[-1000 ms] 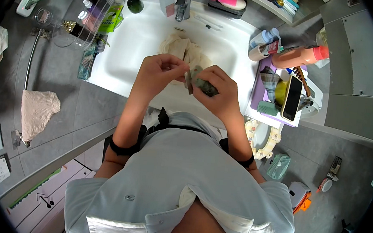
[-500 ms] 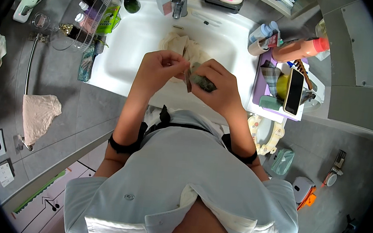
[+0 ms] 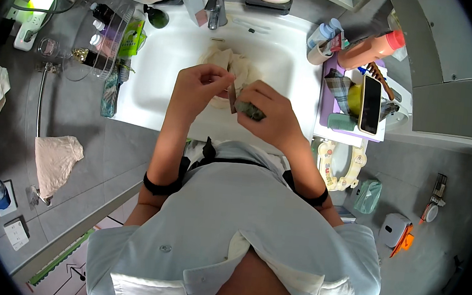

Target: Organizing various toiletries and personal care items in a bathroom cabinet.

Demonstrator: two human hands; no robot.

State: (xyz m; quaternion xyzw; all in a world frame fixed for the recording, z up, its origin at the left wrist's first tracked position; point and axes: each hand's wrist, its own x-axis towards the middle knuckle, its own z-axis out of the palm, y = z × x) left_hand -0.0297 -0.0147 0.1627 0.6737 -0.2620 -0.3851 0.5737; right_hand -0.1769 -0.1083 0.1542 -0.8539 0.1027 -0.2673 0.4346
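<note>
Over the white sink point(image 3: 158, 79), my left hand point(image 3: 197, 91) pinches a thin brownish strip point(image 3: 232, 99) between thumb and fingertips. Close beside it, my right hand point(image 3: 275, 114) is closed around a mottled dark-green lump point(image 3: 252, 112), which could be a scrubber or a soap; its kind cannot be made out. The lump is held right up against the strip's right side; whether they touch is unclear. Under both hands, a bunched cream cloth point(image 3: 229, 60) lies in the basin.
A grey faucet point(image 3: 215, 8) and a white box point(image 3: 194, 4) stand at the back rim. Bottles fill a clear rack point(image 3: 113, 41) on the left. On the right are a phone point(image 3: 370, 106), a green comb point(image 3: 341, 122) and an orange bottle point(image 3: 368, 49).
The whole view has shifted slightly. My right hand has turned a little, covering more of the green lump. My left hand keeps its pinch on the strip.
</note>
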